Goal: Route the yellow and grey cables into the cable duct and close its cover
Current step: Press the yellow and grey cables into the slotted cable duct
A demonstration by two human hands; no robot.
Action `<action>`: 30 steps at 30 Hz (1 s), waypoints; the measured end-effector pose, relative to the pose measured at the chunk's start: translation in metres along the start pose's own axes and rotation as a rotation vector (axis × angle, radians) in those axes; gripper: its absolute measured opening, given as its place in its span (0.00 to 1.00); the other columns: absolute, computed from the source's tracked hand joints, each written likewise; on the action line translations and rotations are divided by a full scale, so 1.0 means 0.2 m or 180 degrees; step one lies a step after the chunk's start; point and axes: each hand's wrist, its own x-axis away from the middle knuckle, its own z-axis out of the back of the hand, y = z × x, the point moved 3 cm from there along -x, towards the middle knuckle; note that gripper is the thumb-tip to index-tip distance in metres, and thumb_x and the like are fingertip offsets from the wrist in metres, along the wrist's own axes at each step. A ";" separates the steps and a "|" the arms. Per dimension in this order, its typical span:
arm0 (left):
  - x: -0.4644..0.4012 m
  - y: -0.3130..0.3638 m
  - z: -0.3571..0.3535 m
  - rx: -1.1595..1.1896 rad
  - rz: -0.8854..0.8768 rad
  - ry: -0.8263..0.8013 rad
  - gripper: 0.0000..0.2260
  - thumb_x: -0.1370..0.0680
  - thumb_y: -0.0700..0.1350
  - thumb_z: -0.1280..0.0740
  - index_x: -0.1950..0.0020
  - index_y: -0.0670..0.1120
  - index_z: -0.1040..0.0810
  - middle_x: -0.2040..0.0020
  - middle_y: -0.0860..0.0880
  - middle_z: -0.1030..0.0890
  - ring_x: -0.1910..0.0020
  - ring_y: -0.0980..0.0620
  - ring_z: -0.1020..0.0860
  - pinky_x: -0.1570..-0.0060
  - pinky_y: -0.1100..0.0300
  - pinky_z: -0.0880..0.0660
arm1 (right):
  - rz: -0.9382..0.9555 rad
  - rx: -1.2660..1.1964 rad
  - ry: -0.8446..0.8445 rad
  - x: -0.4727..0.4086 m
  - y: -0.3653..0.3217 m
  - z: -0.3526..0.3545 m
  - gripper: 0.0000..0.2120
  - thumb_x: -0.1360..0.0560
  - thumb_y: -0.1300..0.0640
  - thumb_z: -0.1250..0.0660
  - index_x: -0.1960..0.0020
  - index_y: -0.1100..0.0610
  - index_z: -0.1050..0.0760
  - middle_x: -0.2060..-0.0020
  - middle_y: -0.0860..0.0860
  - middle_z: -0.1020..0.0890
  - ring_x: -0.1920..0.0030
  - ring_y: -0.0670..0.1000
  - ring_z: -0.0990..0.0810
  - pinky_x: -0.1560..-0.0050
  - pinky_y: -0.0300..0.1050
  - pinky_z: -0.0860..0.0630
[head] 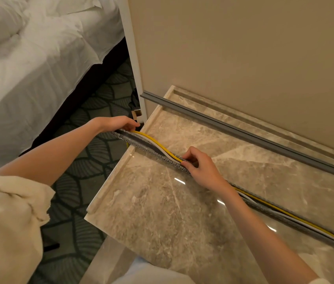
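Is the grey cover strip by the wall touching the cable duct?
Apart. The head view shows bare marble top between the cover strip and the cable duct.

This looks like a hotel bedroom: a bed (39, 64) made up with rumpled white sheets and pillows stands on dark leaf-patterned carpet (92, 160), beside a polished marble bench (162, 212) set against a plain beige wall (244, 58).

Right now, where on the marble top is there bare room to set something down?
The marble top is bare between the slotted cable duct and the near edge, under the right forearm. A second bare strip lies between the duct and the grey cover by the wall. It is crowded along the duct, where the left hand and right hand work the yellow cable.
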 end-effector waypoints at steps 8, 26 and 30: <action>-0.02 0.03 0.05 -0.0279 -0.0787 0.1187 0.21 0.25 0.57 0.34 0.75 0.49 0.29 0.75 0.50 0.31 0.76 0.54 0.33 0.68 0.58 0.32 | 0.0047 0.0055 0.0056 0.02 0.01 0.00 0.09 0.25 0.57 0.32 0.59 0.46 0.30 0.62 0.40 0.21 0.59 0.45 0.21 0.55 0.50 0.22; 0.34 -0.01 0.19 -0.0054 -0.1349 0.0707 0.08 0.31 0.41 0.28 0.55 0.40 0.24 0.55 0.37 0.19 0.54 0.40 0.19 0.52 0.54 0.23 | 0.0104 0.0173 0.0107 0.03 -0.01 0.00 0.08 0.24 0.56 0.33 0.59 0.47 0.30 0.62 0.41 0.20 0.59 0.44 0.21 0.57 0.52 0.21; 0.32 -0.08 0.17 0.0023 -0.1283 0.0759 0.11 0.33 0.45 0.27 0.57 0.39 0.22 0.56 0.39 0.18 0.54 0.41 0.19 0.48 0.51 0.22 | 0.0109 0.0129 0.0091 0.03 -0.01 0.01 0.08 0.24 0.56 0.33 0.59 0.48 0.29 0.63 0.41 0.20 0.59 0.46 0.21 0.56 0.54 0.21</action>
